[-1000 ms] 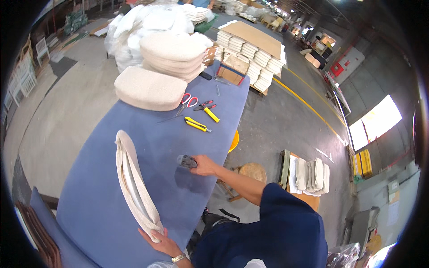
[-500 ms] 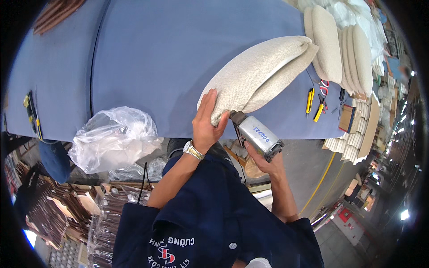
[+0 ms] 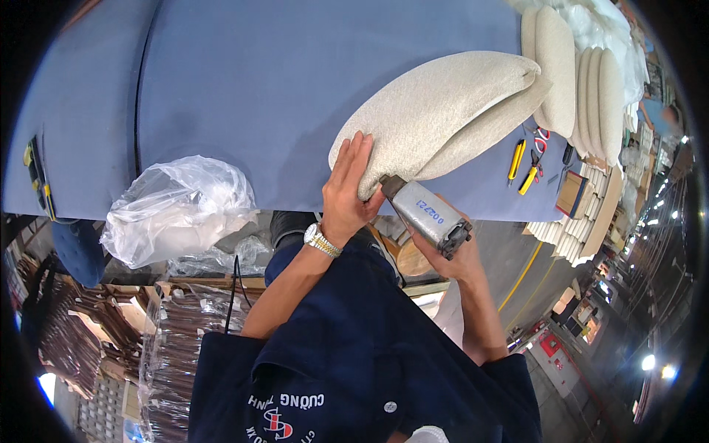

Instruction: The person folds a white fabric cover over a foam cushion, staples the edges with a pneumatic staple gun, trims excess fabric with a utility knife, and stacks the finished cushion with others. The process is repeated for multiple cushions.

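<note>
A beige upholstered cushion (image 3: 443,111) lies on the blue table (image 3: 281,81), its near end at the table's edge. My left hand (image 3: 348,190) lies flat against that near end, fingers spread. My right hand (image 3: 448,249) grips a grey pneumatic stapler (image 3: 427,214) whose nose touches the cushion's underside next to my left hand.
A crumpled clear plastic bag (image 3: 177,208) hangs over the table edge at left. Stacked beige cushions (image 3: 576,74) stand at the far right, with yellow-handled tools (image 3: 523,164) and red scissors (image 3: 540,137) near them. Wrapped brown parts (image 3: 185,340) lie below the table.
A second ago my right hand reached for the stapler on the table. Since then the view has swung round, and both hands have come to the cushion's end with the stapler.
</note>
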The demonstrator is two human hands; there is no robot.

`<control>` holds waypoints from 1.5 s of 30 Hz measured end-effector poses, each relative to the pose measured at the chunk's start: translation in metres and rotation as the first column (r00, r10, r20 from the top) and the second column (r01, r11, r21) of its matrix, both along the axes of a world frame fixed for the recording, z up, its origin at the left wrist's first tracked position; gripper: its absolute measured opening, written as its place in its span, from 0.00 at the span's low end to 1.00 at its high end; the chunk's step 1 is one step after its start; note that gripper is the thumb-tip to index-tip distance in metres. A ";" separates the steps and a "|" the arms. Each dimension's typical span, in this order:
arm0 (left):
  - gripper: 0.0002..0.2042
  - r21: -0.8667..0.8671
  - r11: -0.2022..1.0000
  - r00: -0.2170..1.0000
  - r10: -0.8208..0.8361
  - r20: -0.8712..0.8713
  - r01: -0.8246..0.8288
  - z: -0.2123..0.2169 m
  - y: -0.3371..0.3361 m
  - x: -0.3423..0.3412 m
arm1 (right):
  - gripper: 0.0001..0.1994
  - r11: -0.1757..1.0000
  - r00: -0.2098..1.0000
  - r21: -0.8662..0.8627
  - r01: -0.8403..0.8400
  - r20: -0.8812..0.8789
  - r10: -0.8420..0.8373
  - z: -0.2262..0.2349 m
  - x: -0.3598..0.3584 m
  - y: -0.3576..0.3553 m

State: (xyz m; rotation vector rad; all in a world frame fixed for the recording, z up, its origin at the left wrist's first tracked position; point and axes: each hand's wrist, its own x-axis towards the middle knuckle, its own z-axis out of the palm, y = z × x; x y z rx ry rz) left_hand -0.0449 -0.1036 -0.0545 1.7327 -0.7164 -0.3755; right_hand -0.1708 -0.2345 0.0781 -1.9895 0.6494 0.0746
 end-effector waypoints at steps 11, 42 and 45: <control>0.48 0.015 0.998 0.997 -0.052 -0.049 0.053 0.003 0.001 0.003 | 0.20 0.994 0.985 0.094 -0.052 -0.160 0.066 0.009 0.014 -0.013; 0.32 0.066 0.997 0.993 -0.036 -0.108 0.043 0.019 -0.002 0.029 | 0.18 0.957 0.959 -0.070 0.283 0.036 -0.281 0.000 -0.035 0.013; 0.33 0.072 0.995 0.991 -0.053 -0.126 0.063 0.016 -0.001 0.026 | 0.20 0.847 0.846 0.012 0.531 -0.073 -0.529 0.000 -0.054 0.014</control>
